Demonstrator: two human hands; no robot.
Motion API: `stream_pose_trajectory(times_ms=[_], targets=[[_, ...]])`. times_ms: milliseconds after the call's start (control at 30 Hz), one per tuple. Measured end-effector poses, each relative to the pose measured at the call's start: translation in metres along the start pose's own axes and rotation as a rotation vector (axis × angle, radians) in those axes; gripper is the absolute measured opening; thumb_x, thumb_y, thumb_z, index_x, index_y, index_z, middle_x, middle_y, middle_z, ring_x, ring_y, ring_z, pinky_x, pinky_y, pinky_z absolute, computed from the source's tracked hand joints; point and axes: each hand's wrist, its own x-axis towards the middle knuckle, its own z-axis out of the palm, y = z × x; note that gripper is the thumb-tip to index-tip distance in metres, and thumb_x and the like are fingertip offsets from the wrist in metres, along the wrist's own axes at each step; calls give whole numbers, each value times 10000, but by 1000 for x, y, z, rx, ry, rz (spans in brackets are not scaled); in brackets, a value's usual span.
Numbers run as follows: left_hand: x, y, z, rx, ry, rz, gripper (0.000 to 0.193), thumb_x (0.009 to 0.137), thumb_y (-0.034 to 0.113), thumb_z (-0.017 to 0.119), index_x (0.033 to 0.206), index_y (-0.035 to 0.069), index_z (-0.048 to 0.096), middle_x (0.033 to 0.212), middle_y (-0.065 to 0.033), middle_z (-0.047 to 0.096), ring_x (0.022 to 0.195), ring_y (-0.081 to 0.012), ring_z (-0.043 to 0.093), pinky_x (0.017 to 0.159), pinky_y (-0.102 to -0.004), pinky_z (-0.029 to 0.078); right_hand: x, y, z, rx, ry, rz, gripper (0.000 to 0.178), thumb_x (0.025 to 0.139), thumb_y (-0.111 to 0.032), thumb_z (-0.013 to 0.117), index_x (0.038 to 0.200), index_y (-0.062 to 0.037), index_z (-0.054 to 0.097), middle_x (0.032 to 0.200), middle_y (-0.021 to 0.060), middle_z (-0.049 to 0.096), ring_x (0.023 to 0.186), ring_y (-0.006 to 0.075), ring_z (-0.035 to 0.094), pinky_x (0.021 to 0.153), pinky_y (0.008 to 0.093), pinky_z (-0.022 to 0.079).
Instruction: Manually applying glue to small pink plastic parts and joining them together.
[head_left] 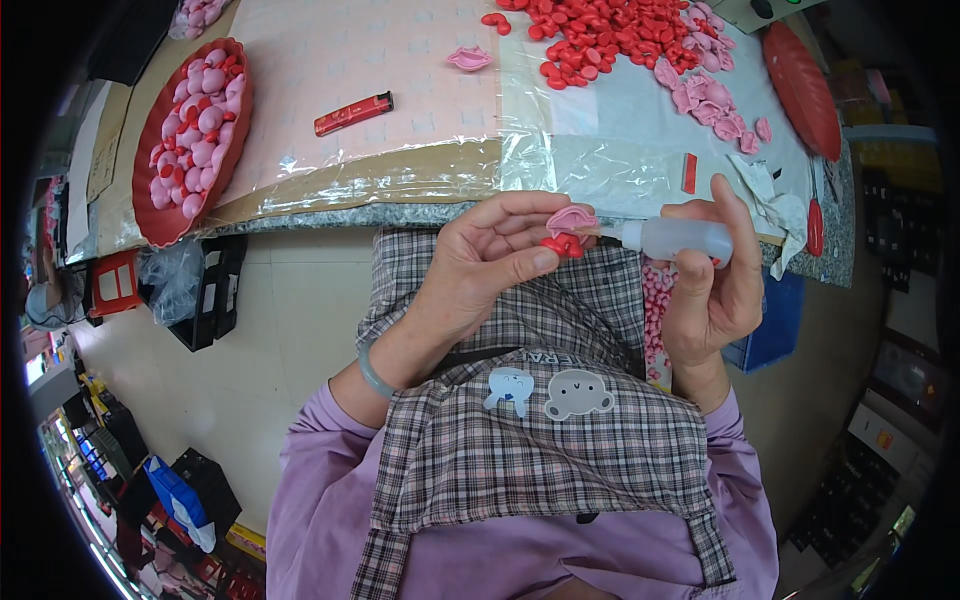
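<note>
Pink over red, both small: a ridged pink piece (572, 219) just above a glossy red piece (563, 247), pinched between thumb and fingers of the left hand (488, 248), just in front of the table (330, 216) edge and over the checked apron (540, 450)

Cannot tell whether joined or merely touching

Looks light, probably moulded rubber or plastic, a little pliable, with thin ridged rims likely to bend under a hard squeeze rather than break

Best taken by the outer edges, fingertips barely pressing, upper ridges left uncovered; red part apparently smoother, so perhaps quicker to slip, especially if wet

Nearly level in the right hand (716, 302), clasped between thumb and fingers: a translucent white bottle (684, 240), narrow tip (608, 232) aimed at the pink piece; contact there too small to tell

Seems light as well, walls likely soft and easy to squeeze; hold by the middle of the body, well back from the slender tip, with only gentle, steady pressure
</note>
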Motion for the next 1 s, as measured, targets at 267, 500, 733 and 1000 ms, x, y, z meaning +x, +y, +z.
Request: stream_pose_trajectory(times_ms=[267, 500, 733, 1000], targets=[[1, -1, -1, -18, -30, 6, 442, 839, 22, 648, 1247, -34, 486, 1225, -223, 572, 1083, -315, 613, 958, -394, 499, -5, 8, 8, 217, 91, 193, 501, 949, -273, 564, 1312, 54, 451, 947, 125, 632, 649, 103, 543, 573, 229, 454], [1, 0, -1, -18, -30, 3, 448, 842, 27, 647, 1254, -33, 483, 1223, -217, 576, 1095, -306, 607, 962, -390, 493, -4, 9, 7, 210, 85, 186, 495, 948, -257, 567, 1315, 54, 448, 949, 128, 633, 647, 104, 544, 568, 228, 455], [0, 0, -1, -11, -32, -2, 449, 843, 31, 647, 1257, -31, 484, 1223, -217, 577, 1100, -301, 604, 982, -402, 475, -2, 11, 4, 189, 83, 168, 486, 947, -252, 569, 1308, 56, 459, 947, 135, 629, 656, 109, 544, 565, 233, 454], [1, -1, -1, 2, -39, 19, 442, 843, 27, 643, 1252, -31, 488, 1211, -217, 583, 1098, -299, 605, 982, -401, 477, -2, 11, 2, 171, 70, 179, 487, 944, -250, 574, 1305, 57, 464, 949, 142, 628, 659, 111, 545, 569, 237, 457]])
